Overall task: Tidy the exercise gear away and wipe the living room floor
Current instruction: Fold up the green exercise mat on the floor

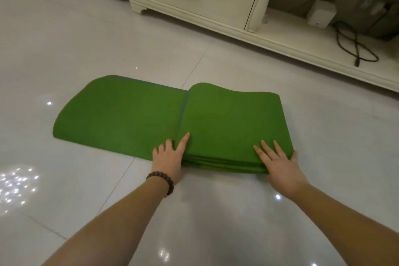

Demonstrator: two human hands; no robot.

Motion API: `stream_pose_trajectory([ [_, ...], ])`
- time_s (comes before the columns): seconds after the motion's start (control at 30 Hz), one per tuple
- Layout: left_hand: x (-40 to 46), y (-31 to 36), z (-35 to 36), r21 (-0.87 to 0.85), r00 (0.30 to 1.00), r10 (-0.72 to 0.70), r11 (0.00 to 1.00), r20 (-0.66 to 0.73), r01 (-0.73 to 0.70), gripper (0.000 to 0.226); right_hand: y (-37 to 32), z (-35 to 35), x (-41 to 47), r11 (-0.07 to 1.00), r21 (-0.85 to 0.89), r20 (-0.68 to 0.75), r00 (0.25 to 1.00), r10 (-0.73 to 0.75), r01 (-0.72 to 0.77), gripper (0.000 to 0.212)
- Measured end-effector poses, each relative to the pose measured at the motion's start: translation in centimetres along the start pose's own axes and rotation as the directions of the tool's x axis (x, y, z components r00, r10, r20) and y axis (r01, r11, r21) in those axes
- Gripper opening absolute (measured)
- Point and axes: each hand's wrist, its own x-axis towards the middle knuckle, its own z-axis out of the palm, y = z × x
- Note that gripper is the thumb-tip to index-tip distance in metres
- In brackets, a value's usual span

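Green mat (pixel 133 114) on tiled floor (pixel 64 39), partly folded: stacked layers under right hand (pixel 278 162), single flat panel stretching beyond left hand (pixel 169 155).

Risk: top layer bulges at far end, likely springs open if palms lift; glossy tile may let stack slide.

Long axis runs left-right, loose end left.

Both hands flat, fingers straight, pressing near edge.

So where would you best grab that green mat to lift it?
Probably the folded green mat is best gripped at its near stacked edge, from the person's side: layers lie flush there, so fingers can slip under and clamp all of them. Left hand and right hand already rest at that edge.
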Motion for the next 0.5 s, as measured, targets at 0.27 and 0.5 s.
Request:
stream_pose_trajectory([
  [0.27, -4.3, 11.2, 3.2, -0.036, 0.978, 0.205, 0.978, 0.037, -0.204, 0.081, 8.2, 6.9, -9.5, 0.960, 0.063, 0.009, 0.962, 0.272, -0.272, 0.087],
  [0.5, -4.4, 12.8, -1.3, -0.215, 0.971, 0.176, 0.954, -0.162, -0.209, 0.073, 3.2, 5.2, -7.2, 0.986, 0.136, -0.263, 0.956, 0.131, -0.098, 0.101],
])
